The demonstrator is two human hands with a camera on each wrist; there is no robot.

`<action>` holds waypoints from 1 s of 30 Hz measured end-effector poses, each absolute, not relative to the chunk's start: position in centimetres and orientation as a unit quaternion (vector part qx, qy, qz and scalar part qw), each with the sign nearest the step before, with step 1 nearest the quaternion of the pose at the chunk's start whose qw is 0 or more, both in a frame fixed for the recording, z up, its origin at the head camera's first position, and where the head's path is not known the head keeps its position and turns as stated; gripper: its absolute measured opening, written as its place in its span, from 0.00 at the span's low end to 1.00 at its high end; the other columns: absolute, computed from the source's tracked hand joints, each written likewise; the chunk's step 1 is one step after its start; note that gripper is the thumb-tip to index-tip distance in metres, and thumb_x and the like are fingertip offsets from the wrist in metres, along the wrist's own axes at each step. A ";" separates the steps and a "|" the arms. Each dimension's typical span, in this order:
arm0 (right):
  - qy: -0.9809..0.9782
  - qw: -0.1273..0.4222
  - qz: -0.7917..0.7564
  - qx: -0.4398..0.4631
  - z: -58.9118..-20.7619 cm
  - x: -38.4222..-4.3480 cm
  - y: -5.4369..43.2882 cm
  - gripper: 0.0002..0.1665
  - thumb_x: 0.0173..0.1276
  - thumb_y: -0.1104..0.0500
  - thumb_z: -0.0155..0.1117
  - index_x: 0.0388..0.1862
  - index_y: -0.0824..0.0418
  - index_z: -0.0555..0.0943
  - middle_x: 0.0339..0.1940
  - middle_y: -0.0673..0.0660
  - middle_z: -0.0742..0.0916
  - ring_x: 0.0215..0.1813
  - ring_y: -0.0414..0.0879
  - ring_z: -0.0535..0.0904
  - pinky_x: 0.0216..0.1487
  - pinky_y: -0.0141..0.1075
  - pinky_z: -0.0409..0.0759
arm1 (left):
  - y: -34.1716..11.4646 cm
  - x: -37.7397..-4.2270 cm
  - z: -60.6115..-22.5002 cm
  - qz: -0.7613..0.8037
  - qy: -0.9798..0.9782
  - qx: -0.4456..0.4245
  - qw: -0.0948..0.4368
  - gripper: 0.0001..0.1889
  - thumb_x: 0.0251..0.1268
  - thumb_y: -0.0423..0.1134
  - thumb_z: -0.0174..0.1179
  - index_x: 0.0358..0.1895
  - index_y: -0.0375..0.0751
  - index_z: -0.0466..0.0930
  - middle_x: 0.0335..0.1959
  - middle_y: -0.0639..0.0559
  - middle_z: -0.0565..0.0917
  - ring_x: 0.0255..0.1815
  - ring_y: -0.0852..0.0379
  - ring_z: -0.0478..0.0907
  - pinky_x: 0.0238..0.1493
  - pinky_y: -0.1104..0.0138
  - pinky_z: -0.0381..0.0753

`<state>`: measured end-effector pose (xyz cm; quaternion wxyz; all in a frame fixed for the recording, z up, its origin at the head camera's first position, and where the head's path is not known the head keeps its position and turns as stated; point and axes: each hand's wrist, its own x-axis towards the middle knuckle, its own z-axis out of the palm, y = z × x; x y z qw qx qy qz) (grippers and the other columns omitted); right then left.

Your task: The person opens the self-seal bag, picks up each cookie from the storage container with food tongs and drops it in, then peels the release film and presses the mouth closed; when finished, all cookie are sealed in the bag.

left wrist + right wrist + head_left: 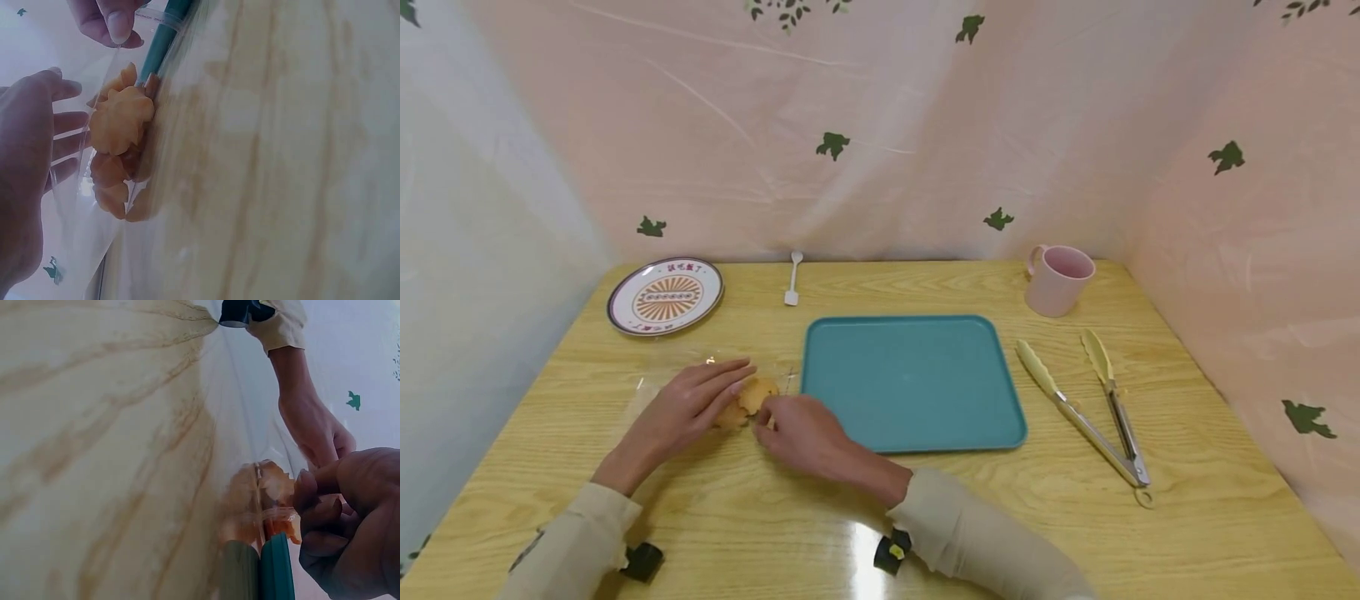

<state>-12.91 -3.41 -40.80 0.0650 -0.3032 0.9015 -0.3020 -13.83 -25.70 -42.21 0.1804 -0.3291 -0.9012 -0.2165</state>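
Note:
A clear plastic bag [94, 244] lies at the left of the table, with several orange-brown, scalloped cookies [122, 122] inside. My left hand [688, 408] rests along the far side of the bag, its fingers fairly straight beside the cookies. At the bag's right end, my right hand [808, 433] pinches the plastic edge between thumb and curled fingers. In the right wrist view the bag's seam runs over the cookies [272, 487] just beside the right fingertips. Part of the cookies is hidden under both hands in the head view.
A teal tray [913, 383] lies right of the bag. Behind are a round patterned plate [666, 296] and a small white spoon [793, 279]. A pink mug [1056, 283] stands at the back right, with spread tongs [1093, 425] nearer. Fabric walls [910, 167] enclose the table.

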 end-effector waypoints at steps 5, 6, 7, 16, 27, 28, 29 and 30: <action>0.905 0.041 -0.293 -0.307 -40.9 -12.7 -3.5 0.07 0.77 0.59 0.63 0.40 0.55 0.88 0.31 0.45 0.88 0.28 0.34 0.79 0.27 0.26 0.75 | -25.7 -13.9 -42.3 -0.216 -0.907 -0.322 0.166 0.17 0.76 0.32 0.60 0.64 0.36 0.83 0.62 0.41 0.83 0.61 0.38 0.80 0.60 0.41 0.75; 0.905 0.036 -0.292 -0.307 -40.9 -12.7 -3.5 0.07 0.77 0.59 0.63 0.39 0.55 0.88 0.30 0.45 0.88 0.27 0.34 0.78 0.26 0.26 0.74 | -25.6 -13.9 -42.3 -0.217 -0.909 -0.320 0.159 0.17 0.76 0.32 0.60 0.64 0.36 0.83 0.62 0.41 0.83 0.61 0.38 0.79 0.60 0.41 0.75; 0.905 0.032 -0.291 -0.308 -40.9 -12.7 -3.5 0.07 0.77 0.59 0.63 0.39 0.55 0.88 0.29 0.45 0.87 0.26 0.34 0.77 0.26 0.26 0.73 | -25.6 -13.9 -42.3 -0.217 -0.911 -0.317 0.153 0.17 0.76 0.32 0.60 0.64 0.36 0.83 0.62 0.41 0.83 0.61 0.38 0.79 0.61 0.41 0.75; 0.901 0.004 -0.282 -0.330 -40.9 -12.7 -3.1 0.07 0.76 0.60 0.63 0.36 0.54 0.86 0.25 0.43 0.84 0.23 0.33 0.74 0.22 0.27 0.71 | -25.6 -14.2 -41.9 -0.216 -0.922 -0.302 0.108 0.18 0.81 0.36 0.56 0.67 0.36 0.80 0.62 0.40 0.83 0.62 0.36 0.79 0.63 0.39 0.74; 0.903 0.001 -0.273 -0.332 -41.2 -12.8 -3.2 0.06 0.76 0.58 0.64 0.38 0.53 0.87 0.24 0.42 0.84 0.24 0.33 0.73 0.22 0.27 0.69 | -25.2 -17.3 -39.6 -0.214 -0.949 -0.231 -0.025 0.24 0.87 0.48 0.46 0.69 0.33 0.77 0.64 0.33 0.80 0.66 0.31 0.75 0.67 0.37 0.69; 0.902 0.003 -0.274 -0.333 -41.2 -12.8 -3.2 0.06 0.76 0.58 0.64 0.38 0.53 0.87 0.24 0.42 0.84 0.23 0.33 0.73 0.22 0.27 0.69 | -25.1 -17.8 -39.4 -0.217 -0.949 -0.227 -0.040 0.25 0.86 0.48 0.47 0.69 0.32 0.76 0.65 0.32 0.79 0.66 0.31 0.74 0.68 0.37 0.69; 0.902 0.005 -0.276 -0.334 -41.1 -12.8 -3.1 0.07 0.76 0.58 0.64 0.39 0.53 0.88 0.24 0.43 0.84 0.23 0.33 0.73 0.22 0.26 0.69 | -25.0 -18.3 -39.3 -0.220 -0.948 -0.225 -0.053 0.24 0.86 0.47 0.47 0.69 0.31 0.76 0.65 0.32 0.79 0.67 0.31 0.74 0.68 0.37 0.69; 0.901 0.006 -0.276 -0.335 -41.2 -12.8 -3.1 0.07 0.76 0.59 0.64 0.39 0.54 0.88 0.25 0.43 0.84 0.23 0.33 0.73 0.22 0.26 0.70 | -24.9 -18.7 -39.2 -0.226 -0.946 -0.225 -0.063 0.24 0.86 0.46 0.48 0.68 0.30 0.76 0.65 0.31 0.79 0.66 0.31 0.74 0.67 0.38 0.70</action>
